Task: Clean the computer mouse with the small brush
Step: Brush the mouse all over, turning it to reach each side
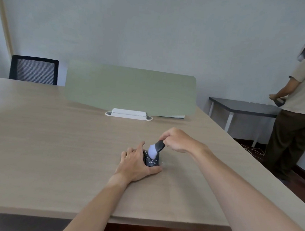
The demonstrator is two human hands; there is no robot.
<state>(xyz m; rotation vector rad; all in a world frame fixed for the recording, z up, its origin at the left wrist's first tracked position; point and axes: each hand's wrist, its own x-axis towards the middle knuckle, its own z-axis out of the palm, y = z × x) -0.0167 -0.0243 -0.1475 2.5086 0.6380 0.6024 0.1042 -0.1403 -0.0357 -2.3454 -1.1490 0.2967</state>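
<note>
A black computer mouse [151, 161] with white lettering lies on the wooden desk [55, 144], a little right of centre. My left hand [135, 163] grips it from the left, thumb curled round its near end. My right hand [176, 139] pinches the dark handle of a small brush [157, 148] from above and to the right. The brush's pale bristles press down on the top of the mouse. Much of the mouse's left side is hidden by my fingers.
A green divider panel [130, 88] with a white clamp base [129, 114] stands behind the mouse. A black mesh chair [34, 70] is at the far left. A person [298, 107] stands by a dark side table [244, 106] at the right, past the desk's edge.
</note>
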